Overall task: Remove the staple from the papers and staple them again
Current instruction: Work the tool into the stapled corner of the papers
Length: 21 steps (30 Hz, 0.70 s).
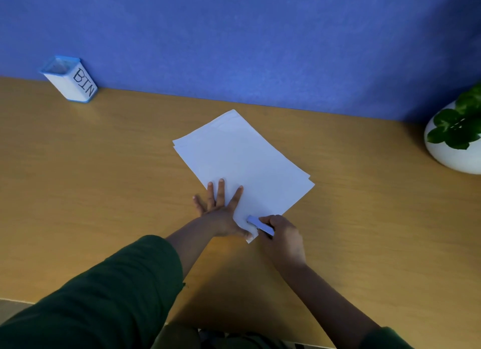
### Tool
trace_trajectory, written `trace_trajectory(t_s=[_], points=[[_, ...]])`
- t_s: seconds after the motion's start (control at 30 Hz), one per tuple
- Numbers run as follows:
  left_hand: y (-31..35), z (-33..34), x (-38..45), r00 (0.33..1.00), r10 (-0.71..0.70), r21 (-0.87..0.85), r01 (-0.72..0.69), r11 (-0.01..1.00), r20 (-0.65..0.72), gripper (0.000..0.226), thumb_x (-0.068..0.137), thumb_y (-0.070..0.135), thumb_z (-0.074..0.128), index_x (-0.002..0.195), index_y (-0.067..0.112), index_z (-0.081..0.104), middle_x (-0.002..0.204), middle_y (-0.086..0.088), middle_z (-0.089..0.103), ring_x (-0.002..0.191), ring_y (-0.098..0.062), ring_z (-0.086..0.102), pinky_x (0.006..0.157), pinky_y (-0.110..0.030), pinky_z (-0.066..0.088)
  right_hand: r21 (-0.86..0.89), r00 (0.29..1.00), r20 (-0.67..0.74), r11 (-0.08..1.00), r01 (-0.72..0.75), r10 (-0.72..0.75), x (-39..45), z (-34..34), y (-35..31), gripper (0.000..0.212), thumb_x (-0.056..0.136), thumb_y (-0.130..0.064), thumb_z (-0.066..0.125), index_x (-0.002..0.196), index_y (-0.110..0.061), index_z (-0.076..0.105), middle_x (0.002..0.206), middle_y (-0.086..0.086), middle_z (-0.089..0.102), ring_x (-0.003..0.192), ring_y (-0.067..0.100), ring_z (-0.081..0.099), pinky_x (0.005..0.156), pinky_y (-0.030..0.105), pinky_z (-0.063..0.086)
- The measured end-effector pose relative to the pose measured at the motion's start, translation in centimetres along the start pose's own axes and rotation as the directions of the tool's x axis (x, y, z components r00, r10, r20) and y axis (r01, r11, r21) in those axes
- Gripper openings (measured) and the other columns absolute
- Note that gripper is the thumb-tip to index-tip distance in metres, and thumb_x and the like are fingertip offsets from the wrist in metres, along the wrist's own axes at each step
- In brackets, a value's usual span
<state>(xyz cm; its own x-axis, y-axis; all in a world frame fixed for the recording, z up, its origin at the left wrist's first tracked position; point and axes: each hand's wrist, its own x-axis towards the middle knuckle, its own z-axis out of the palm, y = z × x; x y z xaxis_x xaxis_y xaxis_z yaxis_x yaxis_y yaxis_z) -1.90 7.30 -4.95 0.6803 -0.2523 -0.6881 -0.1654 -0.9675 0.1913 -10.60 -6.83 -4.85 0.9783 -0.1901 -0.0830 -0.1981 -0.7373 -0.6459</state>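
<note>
A stack of white papers [242,161] lies at an angle in the middle of the wooden desk [104,192]. My left hand [221,213] presses flat on the near left part of the stack, fingers spread, thumb by the near corner. My right hand [283,236] grips a small pale blue stapler [260,225], whose front end sits over the papers' near corner. The staple itself is too small to see.
A white and blue pot marked BIN [70,80] stands at the back left against the blue wall [234,36]. A round white planter with green leaves [458,137] stands at the right edge. The desk's near edge runs by my body.
</note>
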Motion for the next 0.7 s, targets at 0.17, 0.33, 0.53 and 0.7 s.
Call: trace_trajectory(t_s=[0.17, 0.33, 0.53, 0.7], points=[[0.1, -0.1, 0.0, 1.000, -0.004, -0.020, 0.004, 1.000, 0.008, 0.128, 0.063, 0.067, 0.069, 0.140, 0.040, -0.031, 0.137, -0.006, -0.056, 0.125, -0.032, -0.051, 0.106, -0.064, -0.022, -0.149, 0.993, -0.009, 0.982, 0.119, -0.122, 0.7, 0.6, -1.1, 0.025, 0.084, -0.015, 0.065, 0.109, -0.009, 0.069, 0.098, 0.007, 0.071, 0.091, 0.024, 0.067, 0.071, 0.030, 0.054], [0.1, -0.2, -0.2, 1.000, 0.011, -0.032, -0.011, 0.999, 0.022, 0.129, 0.063, 0.066, 0.070, 0.140, 0.041, -0.031, 0.137, -0.006, -0.056, 0.124, -0.032, -0.052, 0.105, -0.064, -0.023, -0.121, 0.994, 0.037, 0.986, 0.111, -0.108, 1.1, 0.7, -1.1, 0.027, 0.089, -0.017, 0.059, 0.114, -0.010, 0.066, 0.104, 0.006, 0.070, 0.095, 0.021, 0.066, 0.075, 0.026, 0.052], [0.2, -0.4, -0.2, 0.999, 0.002, -0.033, 0.000, 0.999, 0.040, 0.128, 0.063, 0.069, 0.068, 0.140, 0.039, -0.029, 0.138, -0.005, -0.055, 0.125, -0.031, -0.051, 0.107, -0.063, -0.021, 0.190, 0.991, 0.006, 0.973, -0.132, 0.133, 0.8, 0.8, -0.5, 0.027, 0.082, -0.016, 0.069, 0.108, -0.010, 0.069, 0.102, 0.001, 0.071, 0.085, 0.010, 0.062, 0.071, 0.013, 0.046], [0.2, -0.4, -0.2, 0.999, 0.002, -0.030, -0.001, 1.000, 0.040, 0.124, 0.066, 0.068, 0.066, 0.141, 0.039, -0.029, 0.139, -0.005, -0.054, 0.126, -0.032, -0.051, 0.106, -0.061, -0.023, 0.405, 0.956, 0.068, 0.868, -0.287, 0.284, 1.0, 0.3, -0.6, 0.026, 0.078, -0.016, 0.073, 0.103, -0.011, 0.070, 0.089, -0.006, 0.067, 0.088, 0.011, 0.064, 0.080, 0.025, 0.054]])
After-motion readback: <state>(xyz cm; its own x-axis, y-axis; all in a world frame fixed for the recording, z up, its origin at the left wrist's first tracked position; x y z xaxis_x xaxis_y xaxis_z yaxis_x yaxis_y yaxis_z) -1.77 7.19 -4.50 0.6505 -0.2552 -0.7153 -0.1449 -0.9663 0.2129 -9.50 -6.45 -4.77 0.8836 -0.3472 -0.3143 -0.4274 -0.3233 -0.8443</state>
